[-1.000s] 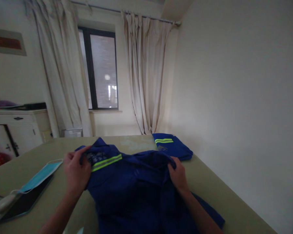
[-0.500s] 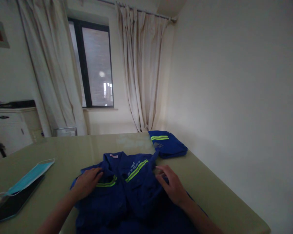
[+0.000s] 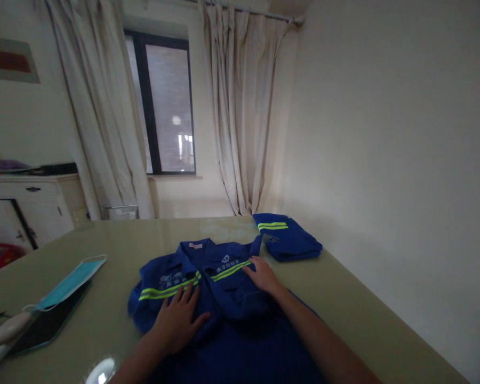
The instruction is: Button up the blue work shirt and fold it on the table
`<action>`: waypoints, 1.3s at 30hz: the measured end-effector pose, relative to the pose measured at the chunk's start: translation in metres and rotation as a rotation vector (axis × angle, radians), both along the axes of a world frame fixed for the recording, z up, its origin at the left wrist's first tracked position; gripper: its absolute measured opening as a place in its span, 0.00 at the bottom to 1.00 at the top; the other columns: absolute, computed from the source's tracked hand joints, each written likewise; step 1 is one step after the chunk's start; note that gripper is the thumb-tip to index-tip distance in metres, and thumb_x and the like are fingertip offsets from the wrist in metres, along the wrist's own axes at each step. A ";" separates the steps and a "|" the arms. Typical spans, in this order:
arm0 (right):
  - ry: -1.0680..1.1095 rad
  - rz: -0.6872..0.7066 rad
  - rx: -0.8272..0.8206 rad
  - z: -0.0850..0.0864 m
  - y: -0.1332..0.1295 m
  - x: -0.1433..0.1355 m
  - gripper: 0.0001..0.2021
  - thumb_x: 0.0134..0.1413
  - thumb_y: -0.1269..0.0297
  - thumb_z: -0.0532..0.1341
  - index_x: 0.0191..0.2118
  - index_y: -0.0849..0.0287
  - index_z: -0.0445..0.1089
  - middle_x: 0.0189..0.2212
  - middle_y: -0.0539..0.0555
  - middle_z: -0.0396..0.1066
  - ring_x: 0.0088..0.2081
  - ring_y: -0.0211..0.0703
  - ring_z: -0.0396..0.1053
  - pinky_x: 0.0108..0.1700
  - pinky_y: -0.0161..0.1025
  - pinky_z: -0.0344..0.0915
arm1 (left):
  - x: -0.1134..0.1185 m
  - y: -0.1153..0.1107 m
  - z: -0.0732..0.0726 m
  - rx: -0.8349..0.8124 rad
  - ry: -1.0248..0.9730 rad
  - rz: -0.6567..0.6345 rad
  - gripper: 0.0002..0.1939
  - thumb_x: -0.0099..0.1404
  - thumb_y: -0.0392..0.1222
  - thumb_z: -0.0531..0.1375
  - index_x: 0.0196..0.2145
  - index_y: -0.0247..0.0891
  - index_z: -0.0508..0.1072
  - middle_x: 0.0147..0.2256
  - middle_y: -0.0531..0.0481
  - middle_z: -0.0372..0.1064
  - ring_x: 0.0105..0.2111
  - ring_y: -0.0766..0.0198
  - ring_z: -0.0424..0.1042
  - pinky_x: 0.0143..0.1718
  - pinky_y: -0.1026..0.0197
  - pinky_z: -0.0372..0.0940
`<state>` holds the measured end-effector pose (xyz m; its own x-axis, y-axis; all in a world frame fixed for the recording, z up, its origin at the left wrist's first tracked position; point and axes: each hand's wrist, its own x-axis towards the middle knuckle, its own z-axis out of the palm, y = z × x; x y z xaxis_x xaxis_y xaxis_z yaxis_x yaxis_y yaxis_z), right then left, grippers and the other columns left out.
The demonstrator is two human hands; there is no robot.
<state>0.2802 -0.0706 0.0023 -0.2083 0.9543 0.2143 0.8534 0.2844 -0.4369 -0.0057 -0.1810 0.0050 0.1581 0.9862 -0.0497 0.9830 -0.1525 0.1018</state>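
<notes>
A blue work jacket with yellow-green stripes and pale printed lettering lies front up on the table, its collar pointing away from me. My left hand rests on the left chest just below the stripe, fingers spread flat on the cloth. On the other side, my right hand touches the right chest at the outer end of the stripe, its fingers stretched out and fairly straight. Past the jacket's right shoulder sits a folded blue garment with similar stripes.
The pale green table runs along the wall at right. At left lie a light blue face mask, a dark tablet-like slab and a pale rounded object. A shiny white round thing is at the near edge.
The jacket front is flatter now, with both chest stripes and the lettering showing. My left hand moved from the shoulder onto the chest; the right shifted slightly inward. The view turned a little left.
</notes>
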 end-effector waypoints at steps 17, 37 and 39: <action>-0.045 -0.061 0.365 0.042 -0.002 -0.008 0.23 0.67 0.63 0.54 0.64 0.63 0.66 0.66 0.62 0.63 0.66 0.52 0.60 0.68 0.48 0.55 | 0.077 0.110 -0.013 0.224 -0.155 -0.218 0.28 0.74 0.53 0.48 0.66 0.43 0.65 0.68 0.45 0.59 0.68 0.50 0.57 0.68 0.41 0.49; -0.027 0.110 0.027 -0.006 -0.013 -0.065 0.26 0.68 0.48 0.54 0.65 0.54 0.65 0.66 0.58 0.64 0.65 0.55 0.60 0.66 0.54 0.54 | -0.024 0.137 -0.010 0.255 -0.497 0.594 0.22 0.69 0.48 0.48 0.45 0.36 0.78 0.56 0.31 0.69 0.60 0.32 0.62 0.55 0.29 0.58; -0.027 0.108 0.028 -0.006 -0.013 -0.065 0.26 0.67 0.49 0.55 0.65 0.55 0.65 0.65 0.58 0.64 0.65 0.55 0.60 0.66 0.54 0.53 | -0.026 0.138 -0.011 0.255 -0.544 0.577 0.18 0.66 0.48 0.53 0.43 0.38 0.78 0.56 0.32 0.69 0.60 0.30 0.62 0.55 0.28 0.58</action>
